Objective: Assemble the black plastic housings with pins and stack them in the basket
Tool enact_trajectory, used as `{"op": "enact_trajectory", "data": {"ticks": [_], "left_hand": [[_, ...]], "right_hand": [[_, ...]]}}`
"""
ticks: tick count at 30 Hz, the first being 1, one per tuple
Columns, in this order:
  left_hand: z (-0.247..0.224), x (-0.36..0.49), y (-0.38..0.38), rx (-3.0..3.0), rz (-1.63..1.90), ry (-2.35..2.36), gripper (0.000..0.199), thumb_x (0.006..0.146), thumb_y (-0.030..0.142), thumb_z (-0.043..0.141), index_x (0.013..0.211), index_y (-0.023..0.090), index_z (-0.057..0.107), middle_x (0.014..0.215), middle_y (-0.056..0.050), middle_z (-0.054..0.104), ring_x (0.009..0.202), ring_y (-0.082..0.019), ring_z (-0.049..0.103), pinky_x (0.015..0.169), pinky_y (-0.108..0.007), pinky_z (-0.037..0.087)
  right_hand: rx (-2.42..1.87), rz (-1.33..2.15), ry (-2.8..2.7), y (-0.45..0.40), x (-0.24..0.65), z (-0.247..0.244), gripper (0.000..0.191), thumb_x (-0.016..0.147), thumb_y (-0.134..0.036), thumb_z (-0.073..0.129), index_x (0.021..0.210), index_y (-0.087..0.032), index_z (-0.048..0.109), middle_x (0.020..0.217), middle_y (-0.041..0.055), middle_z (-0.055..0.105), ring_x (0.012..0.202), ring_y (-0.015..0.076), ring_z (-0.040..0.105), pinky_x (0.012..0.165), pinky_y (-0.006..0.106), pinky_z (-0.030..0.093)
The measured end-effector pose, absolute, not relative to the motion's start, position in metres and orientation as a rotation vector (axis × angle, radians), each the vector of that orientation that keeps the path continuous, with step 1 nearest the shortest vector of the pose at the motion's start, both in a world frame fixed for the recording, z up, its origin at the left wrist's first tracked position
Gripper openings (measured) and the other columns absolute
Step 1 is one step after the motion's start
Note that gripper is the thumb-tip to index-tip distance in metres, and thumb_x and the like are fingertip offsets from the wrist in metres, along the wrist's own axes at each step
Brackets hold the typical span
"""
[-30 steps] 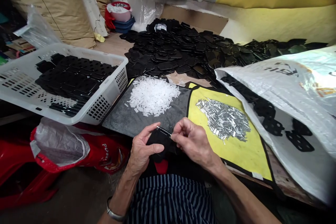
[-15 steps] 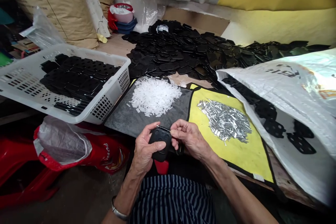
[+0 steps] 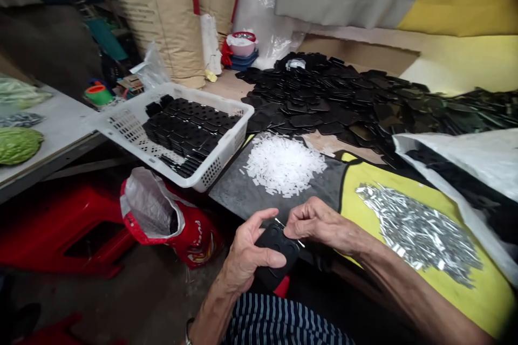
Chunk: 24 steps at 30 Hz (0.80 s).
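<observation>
A flat black plastic piece (image 3: 275, 256) is gripped in my left hand (image 3: 246, 253), with the thumb across its face. My right hand (image 3: 319, 222) pinches at its upper edge, where a thin silvery pin (image 3: 300, 243) shows on either side of the fingertips. Just beyond the hands, small white strips (image 3: 284, 164) are heaped on a dark grey mat (image 3: 232, 188). To the right, a pile of small metal pins (image 3: 424, 232) lies on a yellow cloth (image 3: 360, 172).
A white basket (image 3: 210, 172) holds stacked black pieces at the left. Loose black pieces (image 3: 307, 102) form a large heap at the back. A white sack (image 3: 481, 156) lies at the right, and a red bag (image 3: 194, 237) stands below the basket.
The view has swung left, bringing a side table with cabbage into sight. The black piece is now tilted, and my right fingers have moved from the end of its upper edge towards the middle.
</observation>
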<state>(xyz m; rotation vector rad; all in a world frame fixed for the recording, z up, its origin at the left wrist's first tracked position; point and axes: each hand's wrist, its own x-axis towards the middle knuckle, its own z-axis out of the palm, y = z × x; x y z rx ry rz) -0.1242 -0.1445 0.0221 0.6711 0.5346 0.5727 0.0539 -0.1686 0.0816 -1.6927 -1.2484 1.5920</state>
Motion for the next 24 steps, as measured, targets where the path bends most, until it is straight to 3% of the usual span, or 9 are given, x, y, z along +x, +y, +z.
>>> {"op": "enact_trajectory", "data": {"ticks": [3,5,7,10,14,18,21,24], "left_hand": [[0.029,-0.142,-0.135,0.612,0.602,0.403,0.065,0.06,0.021,0.076,0.118,0.012,0.049,0.083,-0.01,0.068,0.055,-0.016,0.062,0.048,-0.023,0.049],[0.026,-0.155,-0.128,0.595,0.665,0.324,0.056,0.069,0.042,0.067,0.113,0.011,0.05,0.081,-0.013,0.067,0.047,-0.018,0.06,0.038,-0.024,0.046],[0.017,-0.166,-0.123,0.607,0.71,0.344,0.052,0.075,0.05,0.056,0.107,0.01,0.051,0.079,-0.016,0.067,0.047,-0.02,0.06,0.035,-0.025,0.044],[-0.009,-0.177,-0.123,0.652,0.672,0.533,0.037,0.076,0.038,0.057,0.099,0.009,0.052,0.072,-0.015,0.067,0.044,-0.016,0.057,0.034,-0.021,0.04],[-0.054,-0.179,-0.137,0.667,0.475,0.754,0.03,0.069,0.028,0.056,0.093,0.011,0.051,0.067,-0.011,0.067,0.039,-0.013,0.05,0.034,-0.02,0.032],[-0.098,-0.176,-0.156,0.81,0.348,0.938,0.03,0.063,0.019,0.057,0.092,0.013,0.057,0.068,-0.008,0.067,0.055,-0.017,0.056,0.051,-0.026,0.037],[-0.128,-0.173,-0.163,0.903,0.32,0.989,0.024,0.063,0.029,0.069,0.085,0.023,0.059,0.065,-0.001,0.061,0.066,-0.023,0.059,0.056,-0.033,0.04],[-0.147,-0.173,-0.163,0.922,0.293,0.952,0.022,0.073,0.038,0.067,0.087,0.023,0.059,0.075,-0.001,0.061,0.071,-0.021,0.059,0.061,-0.034,0.045]], "right_hand": [[-1.619,1.635,-1.224,-0.147,0.051,0.104,0.026,0.063,-0.033,0.065,0.053,-0.012,0.055,0.046,-0.0041,0.038,0.042,0.004,0.026,0.041,0.019,0.017],[-1.587,1.59,-1.223,-0.125,0.05,0.124,0.028,0.06,-0.035,0.067,0.05,-0.012,0.054,0.042,-0.0045,0.034,0.038,0.0032,0.022,0.038,0.02,0.013],[-1.559,1.464,-1.248,-0.098,0.047,0.147,0.03,0.057,-0.036,0.069,0.047,-0.014,0.053,0.039,-0.0042,0.033,0.036,0.0026,0.02,0.036,0.02,0.01],[-1.52,1.208,-1.322,-0.05,0.032,0.175,0.031,0.055,-0.033,0.071,0.042,-0.015,0.049,0.038,-0.0032,0.034,0.035,0.0026,0.022,0.035,0.019,0.009],[-1.56,0.887,-1.545,0.016,-0.006,0.184,0.03,0.062,-0.032,0.065,0.046,-0.015,0.047,0.042,-0.0025,0.04,0.038,0.0042,0.031,0.037,0.018,0.019],[-1.652,0.725,-1.84,0.062,-0.05,0.168,0.022,0.065,-0.03,0.059,0.055,-0.012,0.051,0.049,-0.0012,0.043,0.044,0.0058,0.034,0.041,0.02,0.022],[-1.647,0.627,-2.01,0.076,-0.078,0.156,0.017,0.065,-0.026,0.057,0.059,-0.011,0.053,0.054,0.001,0.047,0.05,0.0078,0.037,0.044,0.021,0.023],[-1.683,0.478,-2.31,0.078,-0.098,0.147,0.017,0.07,-0.023,0.049,0.074,-0.01,0.058,0.071,0.0078,0.059,0.064,0.0137,0.049,0.052,0.023,0.03]]}}
